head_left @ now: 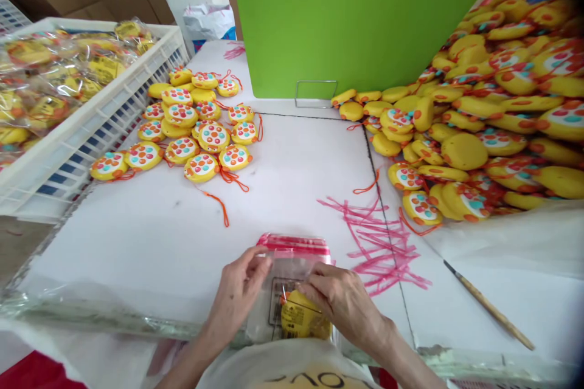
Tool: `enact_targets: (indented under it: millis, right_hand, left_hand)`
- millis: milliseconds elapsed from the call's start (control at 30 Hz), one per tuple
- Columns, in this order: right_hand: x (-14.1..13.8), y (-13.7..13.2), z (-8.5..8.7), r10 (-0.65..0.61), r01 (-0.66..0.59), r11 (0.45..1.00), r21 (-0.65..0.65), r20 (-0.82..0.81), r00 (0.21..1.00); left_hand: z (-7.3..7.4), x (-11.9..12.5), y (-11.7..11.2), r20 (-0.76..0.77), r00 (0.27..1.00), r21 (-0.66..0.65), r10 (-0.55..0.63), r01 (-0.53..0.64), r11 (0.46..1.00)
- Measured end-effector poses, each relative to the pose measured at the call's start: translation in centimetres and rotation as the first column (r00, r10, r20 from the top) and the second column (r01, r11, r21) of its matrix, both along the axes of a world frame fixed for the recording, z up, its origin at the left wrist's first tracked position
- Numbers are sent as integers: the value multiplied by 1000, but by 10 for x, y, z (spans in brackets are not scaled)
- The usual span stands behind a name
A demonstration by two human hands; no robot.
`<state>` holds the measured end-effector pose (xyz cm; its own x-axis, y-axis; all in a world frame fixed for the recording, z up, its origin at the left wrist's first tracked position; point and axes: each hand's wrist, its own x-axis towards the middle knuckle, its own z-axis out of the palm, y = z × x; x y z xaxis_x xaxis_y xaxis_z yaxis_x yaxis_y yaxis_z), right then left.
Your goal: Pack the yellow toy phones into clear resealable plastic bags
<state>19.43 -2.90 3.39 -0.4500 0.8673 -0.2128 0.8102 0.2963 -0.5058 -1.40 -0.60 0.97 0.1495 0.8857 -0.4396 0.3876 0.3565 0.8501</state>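
Note:
A clear plastic bag (pixel 292 264) with a pink-striped top edge lies in front of me at the table's near edge. My left hand (pixel 241 292) pinches the bag's upper left side between thumb and fingers. In the lower part of the bag sits a yellow toy (pixel 298 319), its back with dark printing facing up. Curled over the toy's upper right side, my right hand (pixel 344 298) grips it at the bag; its fingertips are partly hidden. Whether the toy is fully inside the bag I cannot tell.
Several yellow toys with coloured buttons (pixel 201 167) lie left of centre, with orange cords. A large heap of them (pixel 465 152) fills the right. A white crate (pixel 176 42) of bagged toys stands left, a green board (pixel 365 24) behind. A wooden-handled tool (pixel 490 307) lies right.

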Motion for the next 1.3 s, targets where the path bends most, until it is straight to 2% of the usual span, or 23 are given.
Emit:
enact_targets:
  millis: [67, 133, 267, 367, 533, 600, 667, 733, 800, 867, 967, 1033, 1100, 1133, 1200, 1233, 1300]
  right_hand:
    - [-2, 2, 2, -21, 21, 999, 24, -8, 1000]
    - [-7, 5, 2, -59, 60, 997, 57, -16, 998]
    - [-23, 16, -4, -141, 151, 981, 122, -91, 986]
    - [-33, 23, -13, -136, 153, 974, 165, -111, 985]
    - [-43, 27, -17, -39, 40, 971, 236, -7, 999]
    - [-43, 29, -15, -60, 69, 971, 230, -47, 997]
    - [-36, 32, -13, -152, 178, 968, 179, -147, 977]
    - [-15, 33, -14, -298, 330, 937, 117, -228, 927]
    - [23, 31, -19, -470, 498, 862, 90, -224, 854]
    - [75, 25, -24, -662, 672, 727, 142, -115, 740]
    - [150, 6, -26, -821, 762, 568, 312, 155, 549]
    - [177, -8, -22, -812, 752, 578, 316, 317, 490]
    - [176, -17, -15, -752, 726, 647, 232, 352, 558]
    - [166, -18, -12, -722, 705, 685, 185, 300, 624]
    - [131, -15, -6, -666, 658, 746, 105, 93, 740]
    - [111, -10, -5, -633, 633, 773, 48, -18, 774]
    - [72, 3, -7, -604, 588, 797, -137, -141, 785]
  left_hand:
    - [1, 7, 3, 153, 985, -72, -82, 94, 993]
    - [-1, 15, 5, 238, 966, -80, -105, 127, 989]
    - [-7, 24, 6, 242, 966, -51, -86, 102, 994]
    - [-9, 24, 5, 264, 959, -26, -107, 118, 993]
    - [-5, 24, 4, 97, 985, 73, -146, 139, 988]
    - [-4, 24, 3, 29, 983, 105, -179, 175, 979]
    - [-5, 23, 2, 7, 976, 111, -216, 214, 971]
    - [-7, 20, 0, 45, 976, 84, -214, 210, 974]
    - [-11, 15, -1, 131, 978, 32, -162, 159, 987]
    - [-14, 11, -1, 219, 971, -41, -93, 104, 994]
    - [-17, 6, 1, 287, 957, -118, -37, 74, 990]
    - [-18, 5, 2, 289, 957, -121, -33, 71, 990]
    - [-19, 4, 2, 282, 959, -118, -32, 68, 991]
    - [-18, 4, 2, 288, 957, -127, -28, 67, 990]
    - [-17, 4, 2, 311, 950, -159, -12, 64, 985]
    - [-16, 4, 2, 321, 947, -176, -4, 64, 982]
    - [-14, 4, 2, 328, 945, -202, 13, 57, 978]
